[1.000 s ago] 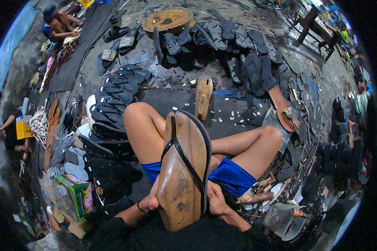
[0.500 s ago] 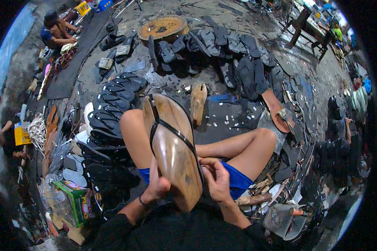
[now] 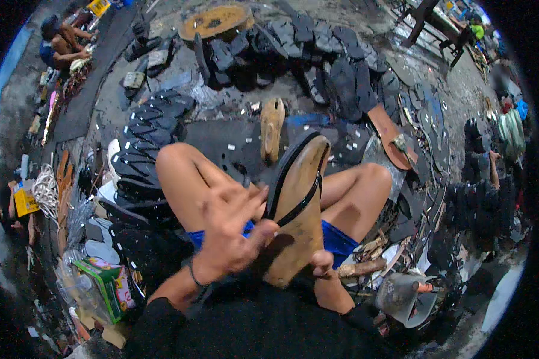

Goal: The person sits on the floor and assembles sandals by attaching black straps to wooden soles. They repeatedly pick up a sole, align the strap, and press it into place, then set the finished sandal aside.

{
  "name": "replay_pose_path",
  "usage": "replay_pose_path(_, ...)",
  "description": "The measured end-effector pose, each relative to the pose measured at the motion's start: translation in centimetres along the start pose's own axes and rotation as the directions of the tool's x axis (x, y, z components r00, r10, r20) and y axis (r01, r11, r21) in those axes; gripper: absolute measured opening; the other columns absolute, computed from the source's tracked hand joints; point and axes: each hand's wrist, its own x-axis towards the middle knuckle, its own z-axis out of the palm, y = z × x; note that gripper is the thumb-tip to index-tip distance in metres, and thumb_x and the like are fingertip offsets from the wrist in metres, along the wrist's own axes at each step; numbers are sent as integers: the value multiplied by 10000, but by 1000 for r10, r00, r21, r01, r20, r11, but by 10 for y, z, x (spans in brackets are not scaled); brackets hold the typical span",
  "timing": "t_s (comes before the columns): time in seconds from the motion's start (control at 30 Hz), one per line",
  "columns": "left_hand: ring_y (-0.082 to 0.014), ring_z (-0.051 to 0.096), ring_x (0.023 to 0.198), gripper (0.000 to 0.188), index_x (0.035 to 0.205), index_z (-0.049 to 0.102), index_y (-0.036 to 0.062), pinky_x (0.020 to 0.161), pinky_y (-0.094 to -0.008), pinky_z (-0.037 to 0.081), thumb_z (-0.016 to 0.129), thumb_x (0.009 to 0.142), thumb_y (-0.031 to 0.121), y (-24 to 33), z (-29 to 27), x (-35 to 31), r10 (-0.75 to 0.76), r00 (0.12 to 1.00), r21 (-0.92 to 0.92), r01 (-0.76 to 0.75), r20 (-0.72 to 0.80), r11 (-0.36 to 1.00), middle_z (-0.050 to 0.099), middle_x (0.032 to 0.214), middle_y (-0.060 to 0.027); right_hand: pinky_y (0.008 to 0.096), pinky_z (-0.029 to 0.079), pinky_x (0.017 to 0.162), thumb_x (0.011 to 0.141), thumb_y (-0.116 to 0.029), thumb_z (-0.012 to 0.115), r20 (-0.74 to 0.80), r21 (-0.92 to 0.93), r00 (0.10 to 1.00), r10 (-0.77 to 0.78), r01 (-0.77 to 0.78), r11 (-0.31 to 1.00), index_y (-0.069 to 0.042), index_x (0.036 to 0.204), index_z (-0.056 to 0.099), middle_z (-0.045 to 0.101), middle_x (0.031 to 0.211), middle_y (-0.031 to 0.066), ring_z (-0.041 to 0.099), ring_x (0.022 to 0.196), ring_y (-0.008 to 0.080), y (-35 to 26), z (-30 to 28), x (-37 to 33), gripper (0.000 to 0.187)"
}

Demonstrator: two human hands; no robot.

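A wooden shoe last (image 3: 297, 242) stands tilted between my knees, its toe end pointing up and away. Fitted to it is a black flip-flop (image 3: 286, 164), whose sole edge shows on the left and whose thong strap crosses the wood. My right hand (image 3: 323, 266) grips the last low on its right side; most of its fingers are hidden behind the wood. My left hand (image 3: 226, 230), blurred, is beside the left edge with fingers spread and thumb close to the strap. Whether the thumb touches is unclear.
Another wooden last (image 3: 271, 128) lies ahead on a dark mat. Black strapped sandals (image 3: 150, 140) are stacked at left, black soles (image 3: 344, 90) beyond. A brown sole (image 3: 389, 137) and a cut plastic container (image 3: 404, 299) are at right. Another person (image 3: 66, 45) sits far left.
The last with the flip-flop has turned, its sole edge now showing on the left, and shifted right. My left hand has come off its side and risen with fingers spread.
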Motion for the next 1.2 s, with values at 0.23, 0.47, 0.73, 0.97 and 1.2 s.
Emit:
replay_pose_path(0.23, -146, 540, 613, 370, 801, 572, 0, 593, -307, 442, 456, 994, 293, -4, 18, -19, -250, 787, -499, 567, 564, 655, 588, 654, -91, 405, 413, 985, 642, -505, 694, -272, 455, 962, 5, 124, 882, 16, 1377, 315, 474, 1289, 182, 493, 1143, 294, 10, -7, -44, 977)
replay_pose_path(0.47, -68, 313, 689, 319, 819, 446, 18, 595, -265, 347, 409, 1019, 264, 25, 33, -68, -100, 728, -678, 673, 678, 296, 337, 698, 28, 436, 435, 968, 716, -470, 637, -415, 547, 909, 39, 215, 809, 12, 1373, 336, 489, 1300, 209, 516, 1131, 318, 10, 1, -83, 868)
replay_pose_path(0.73, -67, 354, 690, 348, 827, 505, 85, 632, -233, 323, 414, 1009, 367, 17, 17, -79, 48, 523, -522, 852, 851, -31, 394, 745, 52, 389, 388, 1008, 719, -388, 684, -350, 586, 931, 102, 133, 799, 6, 1394, 295, 469, 1315, 179, 466, 1183, 288, 1, 6, -78, 873)
replay_pose_path(0.97, -188, 343, 1269, 671, 1405, 279, 12, 1051, -328, 280, 525, 944, 432, 11, 55, -72, -54, 805, -805, 593, 591, 27, 362, 1375, -97, 388, 332, 1055, 751, -298, 705, -313, 184, 949, 26, 34, 982, 8, 1413, 256, 450, 1324, 166, 415, 1246, 281, -15, -24, -33, 856)
replay_pose_path(1.2, -223, 373, 1313, 675, 1427, 291, -14, 1100, -337, 259, 629, 854, 95, -36, 39, -60, -256, 853, -711, 520, 454, 473, 410, 1396, -147, 368, 343, 1050, 690, -113, 782, -175, -403, 984, 13, -84, 911, -8, 1438, 49, 427, 1298, 157, 409, 1241, 251, 26, -26, 20, 1053)
